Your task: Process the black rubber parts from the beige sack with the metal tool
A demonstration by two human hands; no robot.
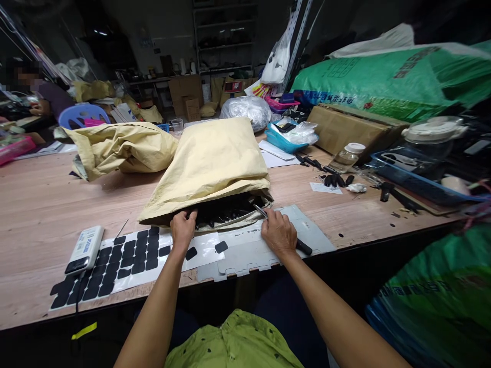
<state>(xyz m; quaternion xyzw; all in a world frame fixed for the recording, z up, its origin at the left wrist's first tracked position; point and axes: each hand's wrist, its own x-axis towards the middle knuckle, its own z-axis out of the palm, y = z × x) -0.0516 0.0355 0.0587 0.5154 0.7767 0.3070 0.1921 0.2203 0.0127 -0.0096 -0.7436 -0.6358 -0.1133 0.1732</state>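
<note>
A large yellow paper sack (213,163) lies on the wooden workbench (42,204) with its open mouth toward me, dark parts showing inside. My left hand (183,228) is closed on the sack's lower lip at the opening. My right hand (279,233) rests on a grey flat sheet (253,253) and grips a slim tool (303,247) with a black handle, its metal tip pointing into the sack's mouth. A white sheet of black adhesive pads (123,258) lies just left of my left hand.
A white handheld device (85,249) sits at the front left. A second crumpled yellow sack (120,147) lies behind. Blue trays (418,179), a cardboard box (353,128), small black parts (335,179) and green bags (387,76) crowd the right. Another person (34,94) sits far left.
</note>
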